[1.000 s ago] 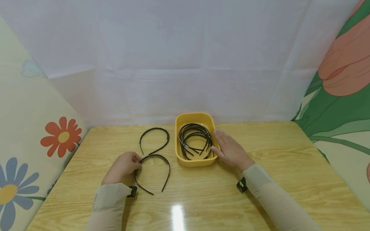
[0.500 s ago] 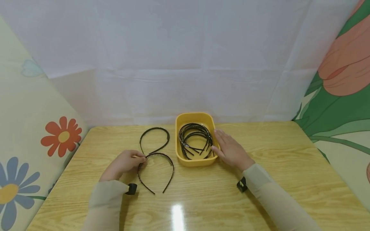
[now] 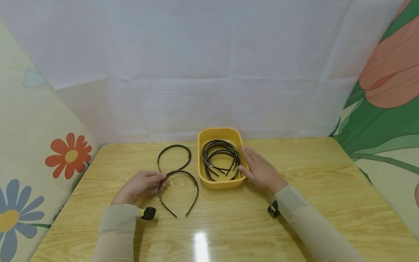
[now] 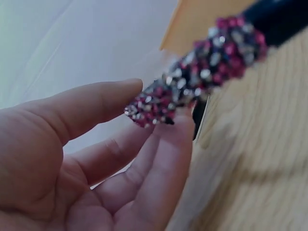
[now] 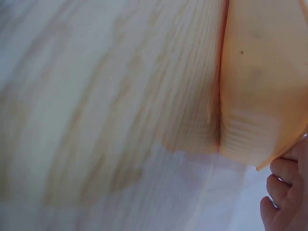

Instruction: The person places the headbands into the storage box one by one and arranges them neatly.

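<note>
My left hand [image 3: 144,185] pinches a black toothed headband [image 3: 198,189] at its upper left, between thumb and fingers. Up close in the left wrist view, pink and silver rhinestones [image 4: 207,67] cover the part of the band by the fingertips. A second black headband [image 3: 176,146] lies on the table just behind, its lower end overlapped by the held one in the head view. My right hand [image 3: 262,171] rests with straight fingers along the right rim of a yellow bin [image 3: 220,185], thumb over the edge. Several black headbands [image 3: 218,142] lie heaped in the bin.
The wood-grain table [image 3: 235,225] ends at the back against a hanging white cloth [image 3: 209,72]. Flower-printed panels stand at the left [image 3: 49,109] and right [image 3: 386,145]. The bin stands near the back edge, right of the two separate headbands.
My left hand has shifted slightly right and away from me, bringing the pinched headband along and over the rear one's end. The right hand and the bin have stayed put.
</note>
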A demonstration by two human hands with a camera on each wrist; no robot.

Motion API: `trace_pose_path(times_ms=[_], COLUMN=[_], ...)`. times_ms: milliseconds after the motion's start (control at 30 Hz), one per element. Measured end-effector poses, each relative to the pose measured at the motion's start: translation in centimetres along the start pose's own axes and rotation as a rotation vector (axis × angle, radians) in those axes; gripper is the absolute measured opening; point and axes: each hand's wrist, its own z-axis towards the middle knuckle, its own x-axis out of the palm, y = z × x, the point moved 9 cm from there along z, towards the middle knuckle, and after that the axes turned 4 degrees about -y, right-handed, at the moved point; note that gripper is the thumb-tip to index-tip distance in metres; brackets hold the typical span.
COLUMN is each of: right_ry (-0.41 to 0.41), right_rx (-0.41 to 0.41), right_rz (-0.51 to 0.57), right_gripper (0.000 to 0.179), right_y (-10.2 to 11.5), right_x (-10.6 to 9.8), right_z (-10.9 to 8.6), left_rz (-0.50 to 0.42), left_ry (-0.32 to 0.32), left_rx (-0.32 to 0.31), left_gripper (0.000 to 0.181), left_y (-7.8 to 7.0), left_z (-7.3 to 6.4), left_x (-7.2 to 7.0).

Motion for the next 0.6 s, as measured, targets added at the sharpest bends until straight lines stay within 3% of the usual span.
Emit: trace_pose_path(times_ms=[267,600], right_ry=[0.005,0.001], right_rx=[-0.001,-0.005], right_rz=[0.008,0.001], right_gripper=[0.069,0.070], right_y=[0.2,0.1], right_x=[-0.1,0.0], right_z=[0.0,0.0], left_rz=[-0.074,-0.011], left_ry=[-0.030,-0.071], left_rx=[0.009,0.032], left_gripper=[0.042,0.042], left_y=[-0.2,-1.3], left_z=[-0.2,-0.7], left_x=[-0.3,-0.8])
